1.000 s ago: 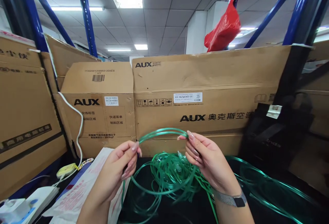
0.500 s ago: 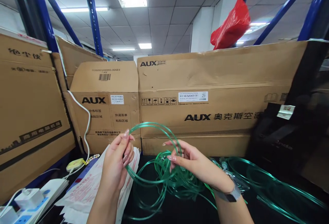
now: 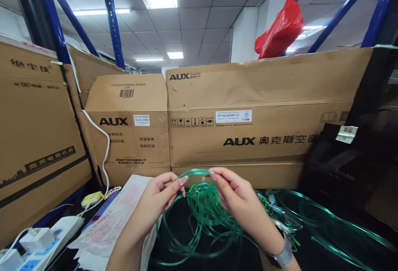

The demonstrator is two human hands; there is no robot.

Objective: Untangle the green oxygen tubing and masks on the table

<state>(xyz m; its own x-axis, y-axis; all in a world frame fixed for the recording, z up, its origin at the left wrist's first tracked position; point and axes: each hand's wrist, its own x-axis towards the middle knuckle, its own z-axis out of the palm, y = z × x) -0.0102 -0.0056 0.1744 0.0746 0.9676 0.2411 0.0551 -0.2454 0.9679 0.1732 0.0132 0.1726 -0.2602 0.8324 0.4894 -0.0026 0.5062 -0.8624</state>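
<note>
A loop of thin green translucent tubing [image 3: 196, 172] spans the gap between my two hands. My left hand [image 3: 169, 188] pinches it on the left between thumb and fingers. On the other side my right hand [image 3: 228, 184], with a watch at the wrist, grips the loop's top right. Lower coils of the same tubing hang down towards the black table, partly blurred. Behind and between my hands lies a tangled pile of green tubing [image 3: 207, 208], its right part hidden by my right hand.
White printed bags [image 3: 108, 217] lie left of my left arm, beside a power strip [image 3: 52, 242] with plugs. More green tubing [image 3: 329, 217] and small clear-bagged parts [image 3: 284, 215] lie at right. Cardboard boxes [image 3: 261, 155] wall off the back; a black bag [image 3: 329, 171] stands right.
My left hand has moved right and down, and my right hand has closed on the tubing. The raised loop is lower, with its coils hanging beneath my hands.
</note>
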